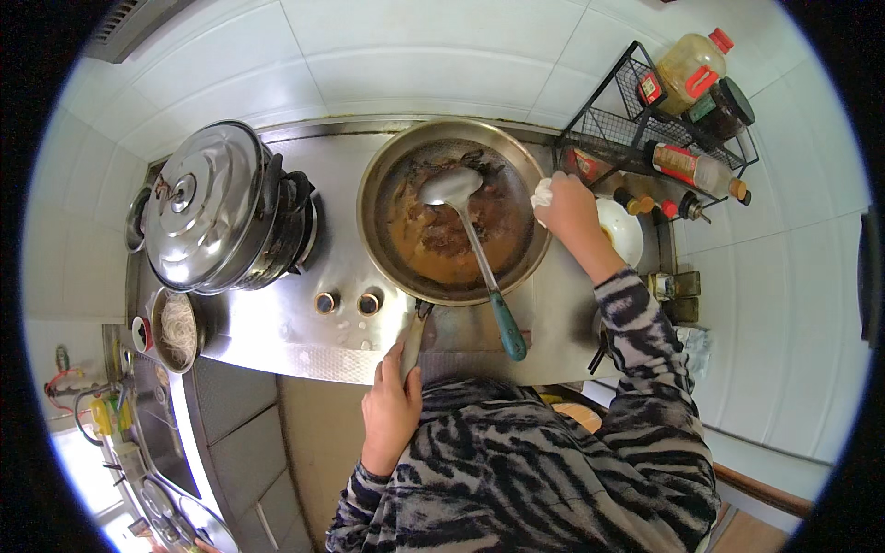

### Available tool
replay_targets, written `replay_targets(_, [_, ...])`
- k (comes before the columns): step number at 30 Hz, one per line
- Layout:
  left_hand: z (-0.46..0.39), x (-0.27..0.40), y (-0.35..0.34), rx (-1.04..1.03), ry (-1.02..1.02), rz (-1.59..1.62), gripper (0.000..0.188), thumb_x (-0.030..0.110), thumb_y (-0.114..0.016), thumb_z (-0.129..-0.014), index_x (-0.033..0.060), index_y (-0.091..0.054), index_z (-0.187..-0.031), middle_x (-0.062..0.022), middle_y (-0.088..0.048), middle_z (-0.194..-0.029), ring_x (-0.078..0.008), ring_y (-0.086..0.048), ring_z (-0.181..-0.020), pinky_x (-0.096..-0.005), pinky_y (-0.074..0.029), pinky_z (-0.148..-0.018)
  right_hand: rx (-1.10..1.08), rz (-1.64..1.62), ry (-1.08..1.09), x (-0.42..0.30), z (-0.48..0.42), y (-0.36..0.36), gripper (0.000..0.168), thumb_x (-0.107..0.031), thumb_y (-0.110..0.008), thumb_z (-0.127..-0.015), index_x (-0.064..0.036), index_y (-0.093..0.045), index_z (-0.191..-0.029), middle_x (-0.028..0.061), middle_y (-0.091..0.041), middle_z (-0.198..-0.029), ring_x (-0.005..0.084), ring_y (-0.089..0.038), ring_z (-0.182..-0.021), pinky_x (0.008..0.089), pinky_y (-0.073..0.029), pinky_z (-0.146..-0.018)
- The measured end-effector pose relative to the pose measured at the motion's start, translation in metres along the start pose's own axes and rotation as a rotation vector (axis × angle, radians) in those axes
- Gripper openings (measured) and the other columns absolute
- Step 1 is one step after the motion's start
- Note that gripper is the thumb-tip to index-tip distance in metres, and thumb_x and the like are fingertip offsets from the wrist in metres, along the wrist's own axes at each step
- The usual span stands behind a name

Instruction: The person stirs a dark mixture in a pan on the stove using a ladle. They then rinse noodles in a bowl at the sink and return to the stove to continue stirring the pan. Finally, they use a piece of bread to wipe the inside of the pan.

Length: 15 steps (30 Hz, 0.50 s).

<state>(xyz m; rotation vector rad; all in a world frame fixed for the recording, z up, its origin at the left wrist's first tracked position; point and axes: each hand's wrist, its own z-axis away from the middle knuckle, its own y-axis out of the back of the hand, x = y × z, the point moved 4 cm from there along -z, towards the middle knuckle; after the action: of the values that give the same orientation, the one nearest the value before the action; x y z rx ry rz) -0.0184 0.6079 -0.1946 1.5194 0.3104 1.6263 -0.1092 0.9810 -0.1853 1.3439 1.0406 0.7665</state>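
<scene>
A wide metal wok [366, 228] with brown broth and dark pieces of food stands on the steel stove top. My left hand [393, 408] grips its long handle [413, 339] at the near side. At the wok's right rim, my right hand [567, 207] holds a folded white cloth or tissue [543, 200] against the edge. A metal ladle [453, 186] rests in the wok, bowl down in the food, its green handle [508, 326] leaning over the near rim. Neither hand touches the ladle.
A large lidded steel pot [207, 207] sits on the left burner, beside two stove knobs [368, 303]. A bowl of thin noodles [178, 330] is at the far left. A white bowl [623, 231] and a black wire rack [608, 131] with bottles stand at the right, near the tiled wall.
</scene>
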Motion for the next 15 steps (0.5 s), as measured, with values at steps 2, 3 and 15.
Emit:
replay_targets(2, [0.0, 0.0, 0.0, 0.013, -0.018, -0.002, 0.042, 0.02, -0.058, -0.093, 0.0076, -0.046, -0.132, -0.0213, -0.062, -0.114, -0.0432, -0.065, -0.084, -0.0496, -0.054, -0.068, 0.015, -0.077, 0.051, 0.013, 0.003, 0.007, 0.028, -0.009, -0.072, -0.07, 0.0, -0.058, -0.093, 0.0201, -0.061, -0.092, 0.0382, -0.062, -0.087, 0.0463, -0.052, -0.078])
replay_targets(3, [0.0, 0.0, 0.0, 0.008, -0.021, -0.004, 0.043, 0.021, -0.058, -0.093, 0.0078, -0.046, -0.132, -0.0211, -0.062, -0.114, -0.043, -0.065, -0.084, -0.0495, -0.054, -0.068, 0.076, -0.103, 0.084, 0.016, 0.002, 0.012, 0.028, -0.009, -0.072, -0.07, -0.001, -0.059, -0.093, 0.0196, -0.061, -0.092, 0.0383, -0.062, -0.088, 0.0465, -0.051, -0.079])
replay_targets(15, [-0.002, 0.001, 0.0, -0.01, 0.021, -0.034, 0.044, 0.018, -0.06, -0.091, 0.0089, -0.046, -0.132, -0.0234, -0.063, -0.112, -0.0437, -0.065, -0.084, -0.0486, -0.054, -0.068, 0.099, -0.058, 0.672, -0.028, -0.082, -0.005, 0.025, 0.004, -0.06, -0.074, -0.003, -0.064, -0.097, 0.0089, -0.059, -0.1, 0.0314, -0.054, -0.099, 0.0407, -0.05, -0.087])
